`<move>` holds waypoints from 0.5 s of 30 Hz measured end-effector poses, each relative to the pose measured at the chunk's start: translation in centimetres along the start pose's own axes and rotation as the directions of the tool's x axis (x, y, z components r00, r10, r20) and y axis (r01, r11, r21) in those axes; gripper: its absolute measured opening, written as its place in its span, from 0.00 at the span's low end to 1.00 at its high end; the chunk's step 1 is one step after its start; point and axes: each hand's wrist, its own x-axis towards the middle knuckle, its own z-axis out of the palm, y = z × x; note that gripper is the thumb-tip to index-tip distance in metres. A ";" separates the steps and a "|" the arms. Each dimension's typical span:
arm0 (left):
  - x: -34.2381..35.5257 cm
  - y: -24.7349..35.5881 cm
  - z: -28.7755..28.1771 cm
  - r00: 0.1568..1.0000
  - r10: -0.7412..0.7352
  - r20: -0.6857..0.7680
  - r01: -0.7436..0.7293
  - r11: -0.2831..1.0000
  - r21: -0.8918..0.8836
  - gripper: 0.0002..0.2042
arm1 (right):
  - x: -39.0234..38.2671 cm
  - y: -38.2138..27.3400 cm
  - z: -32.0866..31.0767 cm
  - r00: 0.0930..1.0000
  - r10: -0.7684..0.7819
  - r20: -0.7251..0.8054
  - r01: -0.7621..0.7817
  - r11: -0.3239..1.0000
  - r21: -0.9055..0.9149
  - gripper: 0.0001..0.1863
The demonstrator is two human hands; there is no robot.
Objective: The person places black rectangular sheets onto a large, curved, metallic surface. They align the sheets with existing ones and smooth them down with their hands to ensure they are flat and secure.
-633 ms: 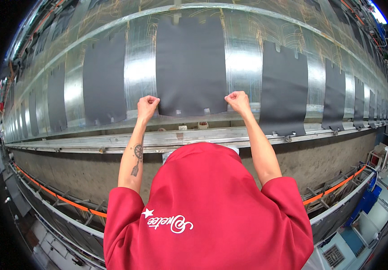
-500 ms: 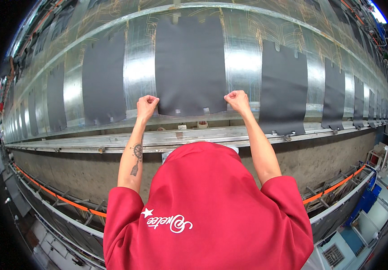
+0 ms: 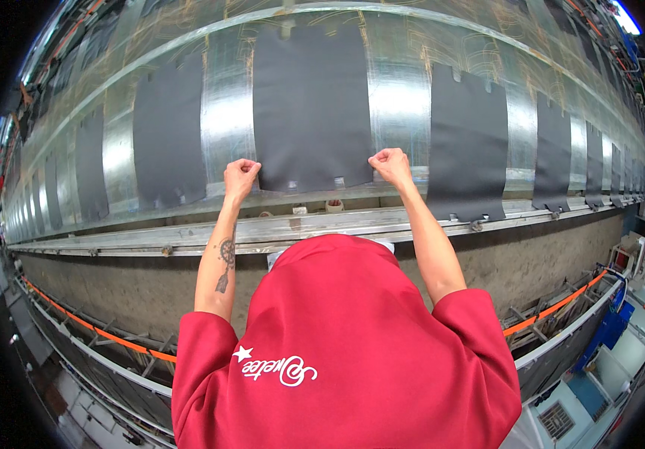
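Observation:
A dark grey fabric panel (image 3: 312, 105) lies on the long glossy table (image 3: 399, 97) in front of me, with small notches along its near edge. My left hand (image 3: 241, 178) is closed in a pinch at the panel's left side, close to its near corner. On the opposite side, my right hand (image 3: 392, 166) pinches the right edge at about the same height. Both arms reach forward, and the panel between the hands looks nearly flat. The fingertips cover the exact spots where the fabric is gripped.
More grey panels lie in a row on both sides, such as one panel (image 3: 170, 135) to the left and another panel (image 3: 469, 142) to the right, which hangs over the near edge. A metal rail (image 3: 113, 244) runs along the table's front. Behind me stretches an orange strip (image 3: 561, 303).
The view has shifted slightly. Both hands keep their pinch at the panel's sides, and the folds near its lower edge look a little smoother.

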 end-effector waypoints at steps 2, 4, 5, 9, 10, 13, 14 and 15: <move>0.0 -0.1 0.0 1.000 -0.013 0.007 0.013 1.000 -0.001 0.12 | 0.1 0.1 -0.1 0.999 0.012 0.030 -0.012 1.000 0.006 0.14; 0.0 -0.2 0.0 0.999 -0.041 0.018 0.042 0.999 -0.023 0.13 | 0.3 0.1 -0.2 0.998 0.039 0.044 -0.039 0.999 -0.012 0.15; 0.2 -0.3 0.1 0.998 -0.066 0.022 0.066 0.997 -0.038 0.14 | 0.5 -0.2 -0.3 0.997 0.061 0.041 -0.060 0.998 -0.031 0.16; 0.8 -0.3 0.2 0.992 -0.128 0.023 0.129 0.991 -0.040 0.16 | 2.2 -1.3 -0.5 0.996 0.086 0.001 -0.086 0.996 -0.021 0.17; 1.1 -0.2 0.3 0.992 -0.128 0.010 0.129 0.992 -0.019 0.17 | 2.8 -1.6 -0.5 0.997 0.081 -0.014 -0.081 0.996 -0.026 0.16; 2.0 0.8 0.8 0.991 -0.134 -0.015 0.134 0.991 -0.026 0.16 | 5.0 -2.2 -0.3 0.993 0.089 -0.072 -0.087 0.996 0.030 0.16; 2.6 0.2 1.1 0.989 -0.145 -0.021 0.144 0.989 -0.039 0.17 | 5.7 -2.8 -0.2 0.994 0.070 -0.081 -0.066 0.996 0.055 0.15; 3.4 -0.1 0.8 0.987 -0.155 -0.030 0.154 0.987 -0.047 0.18 | 6.4 -2.9 -0.1 0.993 0.058 -0.106 -0.052 0.997 0.059 0.15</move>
